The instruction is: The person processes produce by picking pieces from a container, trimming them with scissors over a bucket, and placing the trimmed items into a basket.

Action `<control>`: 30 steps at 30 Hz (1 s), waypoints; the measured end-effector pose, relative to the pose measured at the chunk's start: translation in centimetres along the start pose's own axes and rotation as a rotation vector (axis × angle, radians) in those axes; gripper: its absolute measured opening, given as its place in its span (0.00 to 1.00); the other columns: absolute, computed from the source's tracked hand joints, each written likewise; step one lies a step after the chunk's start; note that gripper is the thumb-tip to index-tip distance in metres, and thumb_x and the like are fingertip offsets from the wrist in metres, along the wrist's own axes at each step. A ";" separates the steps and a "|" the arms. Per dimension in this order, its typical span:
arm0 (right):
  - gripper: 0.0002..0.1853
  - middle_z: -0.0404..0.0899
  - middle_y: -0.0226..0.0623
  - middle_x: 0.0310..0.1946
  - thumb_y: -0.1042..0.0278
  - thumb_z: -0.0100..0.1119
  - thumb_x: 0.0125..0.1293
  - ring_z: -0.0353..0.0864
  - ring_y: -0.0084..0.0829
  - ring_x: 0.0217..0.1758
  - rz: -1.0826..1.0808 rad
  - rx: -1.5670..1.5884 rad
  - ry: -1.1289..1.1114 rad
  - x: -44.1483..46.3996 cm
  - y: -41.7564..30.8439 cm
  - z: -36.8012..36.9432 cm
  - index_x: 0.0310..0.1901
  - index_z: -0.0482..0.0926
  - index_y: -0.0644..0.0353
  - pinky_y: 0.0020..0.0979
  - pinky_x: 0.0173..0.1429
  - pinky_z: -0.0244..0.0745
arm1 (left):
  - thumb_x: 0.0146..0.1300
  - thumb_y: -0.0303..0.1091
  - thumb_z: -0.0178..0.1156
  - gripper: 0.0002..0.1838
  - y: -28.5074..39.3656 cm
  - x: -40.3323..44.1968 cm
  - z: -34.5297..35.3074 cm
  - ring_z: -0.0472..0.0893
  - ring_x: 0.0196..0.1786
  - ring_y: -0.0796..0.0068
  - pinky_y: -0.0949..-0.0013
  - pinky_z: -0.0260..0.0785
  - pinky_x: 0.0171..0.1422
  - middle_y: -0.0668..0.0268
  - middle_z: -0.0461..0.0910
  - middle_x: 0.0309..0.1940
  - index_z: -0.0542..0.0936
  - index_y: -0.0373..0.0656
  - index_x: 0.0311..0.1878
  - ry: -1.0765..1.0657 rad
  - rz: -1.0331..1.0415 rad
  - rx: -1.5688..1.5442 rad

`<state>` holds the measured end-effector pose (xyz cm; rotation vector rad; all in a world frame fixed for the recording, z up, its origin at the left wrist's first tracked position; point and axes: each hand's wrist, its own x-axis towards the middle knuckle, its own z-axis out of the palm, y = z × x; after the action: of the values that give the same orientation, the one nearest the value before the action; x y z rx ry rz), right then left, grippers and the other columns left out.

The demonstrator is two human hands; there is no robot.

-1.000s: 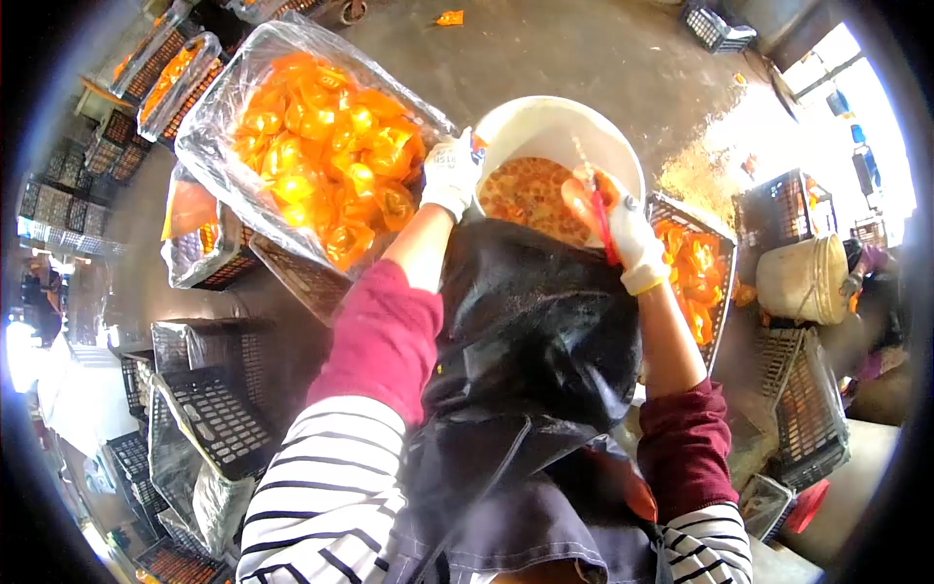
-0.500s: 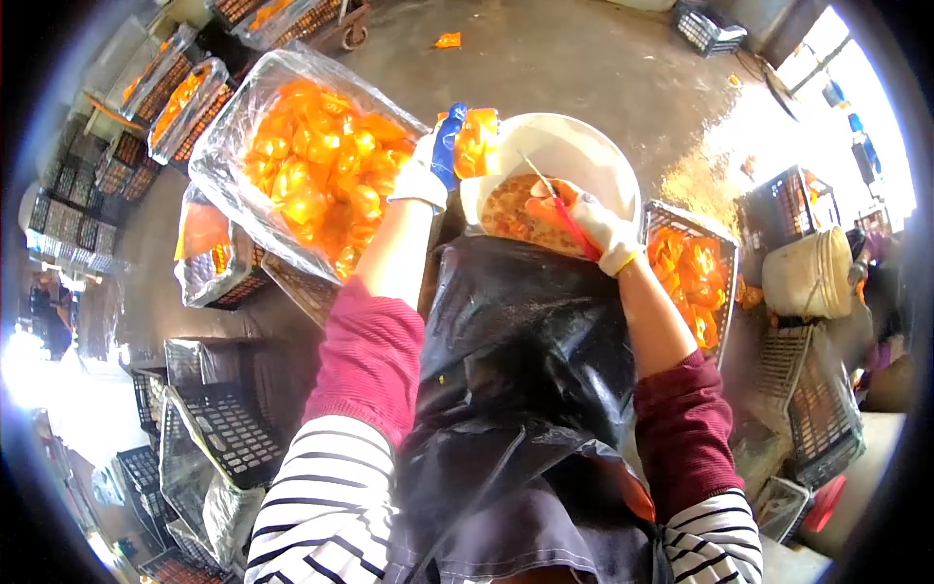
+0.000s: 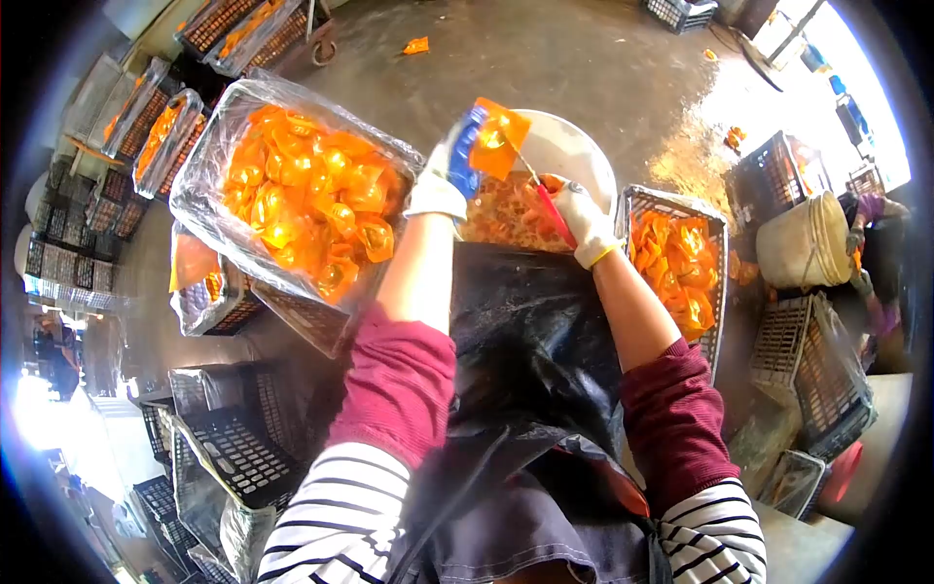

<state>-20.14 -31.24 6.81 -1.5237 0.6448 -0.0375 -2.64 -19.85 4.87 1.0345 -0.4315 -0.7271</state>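
My left hand (image 3: 446,180), in a white and blue glove, grips an orange plastic bag (image 3: 502,138) above the left side of a white bucket (image 3: 588,156). In my right hand (image 3: 588,222), also gloved, is a red-handled knife (image 3: 553,206). Its thin blade points up and left, its tip close to the bag's lower right edge. Brownish wet contents (image 3: 496,216) with small pieces lie in the bucket. To the left, a plastic-lined crate (image 3: 195,195) holds a heap of orange bags (image 3: 311,185). A smaller dark crate (image 3: 721,273) on the right holds more orange bags (image 3: 671,263).
Stacked black crates (image 3: 233,443) stand at the lower left, with more filled crates at the upper left. On the right are a large pale bucket (image 3: 803,238), several crates (image 3: 778,336) and another person's arm (image 3: 876,209). An orange scrap (image 3: 416,46) lies on the floor.
My left hand has moved right, and the orange bag is now raised and spread flatter over the bucket. My right hand has shifted slightly left with the knife. The whole view has shifted a little.
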 end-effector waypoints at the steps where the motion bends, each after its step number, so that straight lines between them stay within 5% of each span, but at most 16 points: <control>1: 0.14 0.81 0.32 0.31 0.57 0.60 0.64 0.75 0.23 0.30 0.040 0.048 0.016 0.1 0.1 -0.2 0.48 0.79 0.52 0.26 0.31 0.67 | 0.62 0.38 0.64 0.23 -0.8 -0.1 0.5 0.78 0.52 0.70 0.71 0.72 0.55 0.63 0.80 0.50 0.75 0.39 0.58 0.086 -0.187 -0.210; 4: 0.15 0.81 0.35 0.31 0.55 0.58 0.65 0.77 0.27 0.32 -0.041 -0.077 0.057 0.9 1.5 -0.6 0.48 0.79 0.53 0.29 0.33 0.69 | 0.60 0.25 0.59 0.24 -3.0 -1.1 1.2 0.79 0.49 0.66 0.62 0.79 0.43 0.60 0.78 0.49 0.72 0.41 0.62 0.149 0.093 0.080; 8: 0.17 0.80 0.38 0.31 0.55 0.56 0.66 0.78 0.31 0.35 -0.251 -0.385 0.176 1.7 2.7 0.0 0.51 0.77 0.56 0.32 0.41 0.70 | 0.61 0.24 0.55 0.22 -2.7 -1.4 1.7 0.79 0.46 0.70 0.67 0.78 0.44 0.62 0.79 0.46 0.74 0.39 0.60 0.173 0.171 0.089; 11: 0.17 0.80 0.40 0.31 0.54 0.56 0.66 0.77 0.33 0.33 -0.326 -0.475 0.270 1.3 2.2 0.1 0.50 0.77 0.55 0.32 0.42 0.70 | 0.61 0.24 0.54 0.20 -3.8 -0.3 0.4 0.80 0.44 0.71 0.70 0.77 0.44 0.62 0.79 0.47 0.75 0.38 0.59 0.158 0.359 0.458; 15: 0.17 0.81 0.45 0.36 0.53 0.55 0.66 0.80 0.41 0.38 -0.177 -0.482 0.176 -0.3 0.1 0.2 0.49 0.77 0.56 0.36 0.45 0.71 | 0.59 0.17 0.52 0.18 -3.8 -0.3 0.1 0.79 0.50 0.69 0.71 0.71 0.58 0.61 0.81 0.47 0.78 0.35 0.53 0.220 0.120 0.166; 20: 0.16 0.81 0.46 0.35 0.53 0.56 0.66 0.79 0.41 0.37 -0.333 -0.545 0.207 2.3 2.9 0.1 0.46 0.78 0.56 0.36 0.44 0.71 | 0.56 0.30 0.65 0.26 -2.4 -1.5 1.3 0.80 0.46 0.72 0.71 0.77 0.45 0.61 0.80 0.47 0.74 0.36 0.59 0.144 0.070 0.075; 23: 0.16 0.81 0.45 0.33 0.53 0.56 0.66 0.79 0.40 0.35 -0.451 -0.527 0.226 2.7 3.5 0.2 0.47 0.78 0.55 0.36 0.42 0.70 | 0.56 0.31 0.66 0.27 -3.7 0.1 0.3 0.80 0.44 0.72 0.72 0.76 0.46 0.62 0.80 0.47 0.73 0.36 0.60 0.146 0.207 0.238; 26: 0.19 0.81 0.46 0.36 0.50 0.55 0.67 0.80 0.46 0.40 -0.170 -0.454 0.097 0.4 1.0 0.1 0.51 0.76 0.55 0.40 0.46 0.70 | 0.56 0.32 0.66 0.27 -3.4 -0.6 0.4 0.80 0.43 0.72 0.74 0.76 0.48 0.61 0.80 0.47 0.73 0.35 0.59 0.157 0.152 0.222; 30: 0.20 0.81 0.43 0.35 0.50 0.54 0.67 0.79 0.43 0.38 -0.201 -0.465 0.116 2.3 3.0 0.0 0.51 0.75 0.55 0.38 0.44 0.70 | 0.58 0.34 0.65 0.26 -3.6 -0.6 0.2 0.81 0.42 0.69 0.70 0.78 0.42 0.60 0.80 0.47 0.74 0.37 0.59 0.198 0.078 0.120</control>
<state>-19.38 -31.95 3.18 -2.0444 0.6159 -0.1367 -4.40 -20.69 1.74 1.1843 -0.3450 -0.5277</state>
